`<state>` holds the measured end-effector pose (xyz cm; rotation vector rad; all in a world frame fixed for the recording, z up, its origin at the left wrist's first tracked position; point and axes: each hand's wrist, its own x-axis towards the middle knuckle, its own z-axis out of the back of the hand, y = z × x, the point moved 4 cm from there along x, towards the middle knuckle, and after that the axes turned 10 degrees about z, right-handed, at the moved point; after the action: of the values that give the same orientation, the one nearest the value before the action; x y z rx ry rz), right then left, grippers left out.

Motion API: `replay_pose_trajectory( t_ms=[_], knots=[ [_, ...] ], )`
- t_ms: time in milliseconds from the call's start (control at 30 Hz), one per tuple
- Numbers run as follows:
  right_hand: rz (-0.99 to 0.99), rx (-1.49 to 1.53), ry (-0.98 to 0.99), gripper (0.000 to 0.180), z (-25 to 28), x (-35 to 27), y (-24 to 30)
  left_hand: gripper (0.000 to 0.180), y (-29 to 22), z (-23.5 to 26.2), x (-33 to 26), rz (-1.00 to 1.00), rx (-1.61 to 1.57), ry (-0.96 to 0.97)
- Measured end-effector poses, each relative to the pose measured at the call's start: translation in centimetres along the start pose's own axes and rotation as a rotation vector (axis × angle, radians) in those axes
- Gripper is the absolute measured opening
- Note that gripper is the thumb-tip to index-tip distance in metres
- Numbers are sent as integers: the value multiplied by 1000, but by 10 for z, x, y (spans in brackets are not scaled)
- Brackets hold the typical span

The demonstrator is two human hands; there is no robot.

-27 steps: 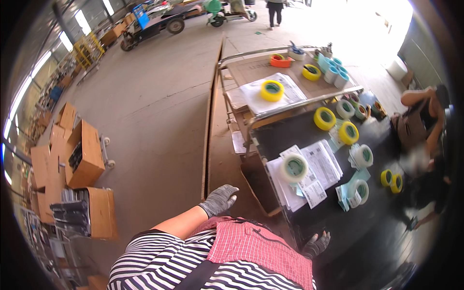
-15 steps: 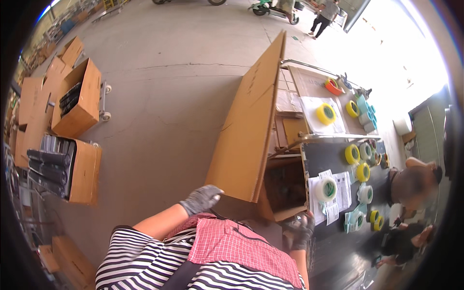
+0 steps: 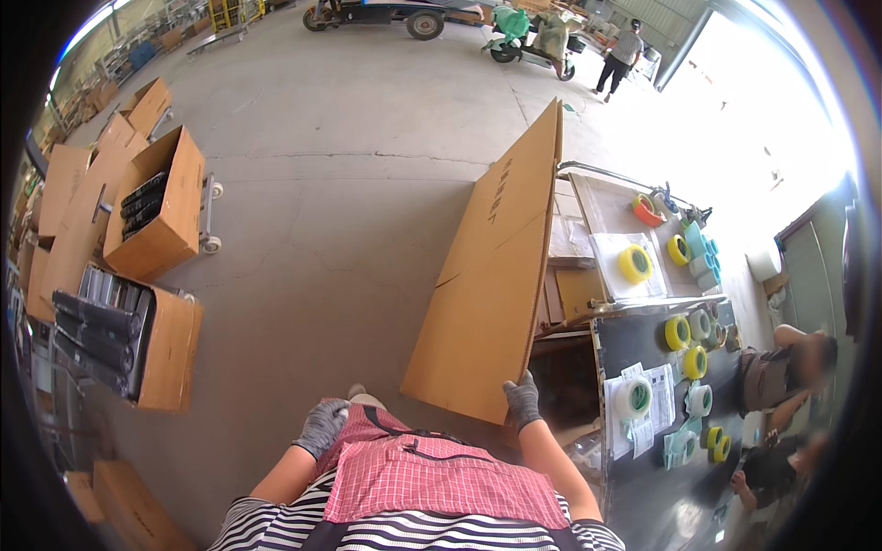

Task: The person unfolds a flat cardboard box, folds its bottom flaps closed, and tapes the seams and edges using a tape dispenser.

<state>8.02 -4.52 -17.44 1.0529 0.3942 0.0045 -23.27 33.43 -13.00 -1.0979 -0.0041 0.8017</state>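
A large flat cardboard sheet [image 3: 478, 285], folded like an unopened carton, stands on edge in front of me, leaning against a metal-framed cart. My right hand [image 3: 523, 401], in a grey glove, grips its near lower right edge, thumb on the visible face. My left hand [image 3: 322, 427], also gloved in grey, hangs beside my red checked apron [image 3: 423, 482] with its fingers curled in. Nothing shows in it. Behind the sheet, the cart's lower space holds more cardboard [image 3: 577, 292], partly hidden.
To the right is a black tabletop [image 3: 634, 326] with tape rolls [image 3: 634, 398] and papers. Two people [image 3: 799, 363] are beyond it. On the left stand open cartons [image 3: 161, 207] on wheeled dollies, one with black rolls [image 3: 101, 335]. Far off are a scooter [image 3: 533, 46] and another person [image 3: 622, 60].
My right hand has moved from the table's edge to the cardboard sheet and taken hold of it. My left hand has drawn back from near the sheet toward my apron. The view has shifted.
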Motion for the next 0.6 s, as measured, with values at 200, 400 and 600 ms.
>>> replay_pose_trajectory(
  t_ms=[200,400,600],
  knots=[
    [2,64,-126,50,-18,-17,14,22,-13,16,111,-146,134,276],
    [-26,-627,-122,39,-79,-27,68,27,-115,49,264,-445,361,484],
    [-141,-689,-188,33,-128,-71,151,43,-254,-1,323,-1097,597,681]
  ],
)
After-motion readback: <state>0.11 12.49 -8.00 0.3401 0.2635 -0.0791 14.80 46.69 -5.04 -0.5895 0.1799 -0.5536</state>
